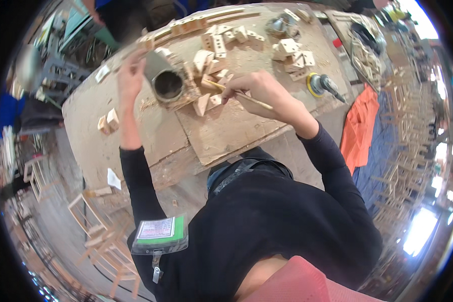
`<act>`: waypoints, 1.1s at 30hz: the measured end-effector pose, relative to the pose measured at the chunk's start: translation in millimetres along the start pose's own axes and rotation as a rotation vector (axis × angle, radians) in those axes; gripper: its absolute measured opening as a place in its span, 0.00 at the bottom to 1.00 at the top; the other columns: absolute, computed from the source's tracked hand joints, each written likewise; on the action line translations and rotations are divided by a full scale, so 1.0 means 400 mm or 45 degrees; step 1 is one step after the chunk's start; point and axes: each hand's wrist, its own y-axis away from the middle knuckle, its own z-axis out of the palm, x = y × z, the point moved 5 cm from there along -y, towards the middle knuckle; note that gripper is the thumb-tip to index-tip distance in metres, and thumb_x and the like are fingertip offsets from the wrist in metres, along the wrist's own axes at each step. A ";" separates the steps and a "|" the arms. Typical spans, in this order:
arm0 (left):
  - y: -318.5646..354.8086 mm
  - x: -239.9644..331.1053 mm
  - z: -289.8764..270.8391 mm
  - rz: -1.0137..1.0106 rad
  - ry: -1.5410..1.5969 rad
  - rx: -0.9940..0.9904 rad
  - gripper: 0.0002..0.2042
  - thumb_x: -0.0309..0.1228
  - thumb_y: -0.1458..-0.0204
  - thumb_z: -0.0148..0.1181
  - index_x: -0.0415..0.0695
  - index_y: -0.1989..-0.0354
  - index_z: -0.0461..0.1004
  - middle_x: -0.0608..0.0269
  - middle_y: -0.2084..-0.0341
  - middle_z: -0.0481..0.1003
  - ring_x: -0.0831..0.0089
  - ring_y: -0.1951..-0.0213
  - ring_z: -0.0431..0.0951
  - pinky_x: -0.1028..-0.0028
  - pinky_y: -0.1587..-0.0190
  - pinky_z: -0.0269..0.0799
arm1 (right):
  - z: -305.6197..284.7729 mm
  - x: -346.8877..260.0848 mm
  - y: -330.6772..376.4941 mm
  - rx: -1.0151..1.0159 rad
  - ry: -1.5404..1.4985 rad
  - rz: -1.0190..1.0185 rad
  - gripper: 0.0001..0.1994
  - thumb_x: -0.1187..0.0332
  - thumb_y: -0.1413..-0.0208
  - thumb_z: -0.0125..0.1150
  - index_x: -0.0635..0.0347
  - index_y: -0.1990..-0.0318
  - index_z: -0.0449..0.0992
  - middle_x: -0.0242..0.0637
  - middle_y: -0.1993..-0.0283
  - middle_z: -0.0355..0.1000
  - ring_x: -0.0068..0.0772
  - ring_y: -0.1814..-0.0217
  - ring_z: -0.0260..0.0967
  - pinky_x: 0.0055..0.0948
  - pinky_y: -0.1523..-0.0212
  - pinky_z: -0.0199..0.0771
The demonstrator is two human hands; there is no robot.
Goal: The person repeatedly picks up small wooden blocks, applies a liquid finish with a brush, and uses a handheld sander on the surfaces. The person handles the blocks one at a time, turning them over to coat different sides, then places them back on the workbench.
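Observation:
My right hand (pixel 259 93) is closed round a thin wooden stick (pixel 214 84), whose tip points at a heap of pale wooden blocks (pixel 203 60). Some of those blocks have drilled holes. My left hand (pixel 130 75) is beside a grey can (pixel 156 64) with a dark round mouth. Motion smears its fingers, and I cannot tell whether they touch the can or hold anything. The can stands among wood shavings and stained scraps on the wooden worktable (pixel 216 136).
On the table's right side are a sander with a yellow pad (pixel 315 84) and a stack of drilled blocks (pixel 293 55). Two small blocks (pixel 108 121) lie at the left. An orange cloth (pixel 358 126) hangs right of the table. Wooden frames (pixel 103 241) stand on the floor at lower left.

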 end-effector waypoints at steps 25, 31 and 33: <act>0.537 0.354 0.642 -0.243 -0.560 -0.349 0.20 0.27 0.50 0.60 0.42 0.47 0.69 0.54 0.50 0.68 0.66 0.62 0.75 0.69 0.59 0.71 | -0.656 1.263 0.386 0.640 0.665 0.960 0.17 0.67 0.47 0.56 0.53 0.48 0.72 0.42 0.52 0.75 0.46 0.50 0.73 0.41 0.52 0.72; 0.635 0.403 0.646 -0.530 -0.500 -0.345 0.18 0.28 0.49 0.59 0.40 0.49 0.70 0.52 0.53 0.70 0.62 0.62 0.76 0.66 0.56 0.70 | -0.694 1.544 0.318 0.813 0.665 0.981 0.18 0.67 0.48 0.55 0.57 0.48 0.71 0.50 0.53 0.74 0.50 0.49 0.71 0.43 0.51 0.72; 0.645 0.427 0.674 -0.574 -0.526 -0.348 0.17 0.27 0.49 0.59 0.40 0.49 0.71 0.51 0.54 0.71 0.60 0.62 0.76 0.66 0.56 0.70 | -0.668 1.559 0.273 0.746 0.686 0.904 0.19 0.63 0.48 0.57 0.58 0.49 0.72 0.52 0.54 0.74 0.51 0.49 0.71 0.43 0.51 0.71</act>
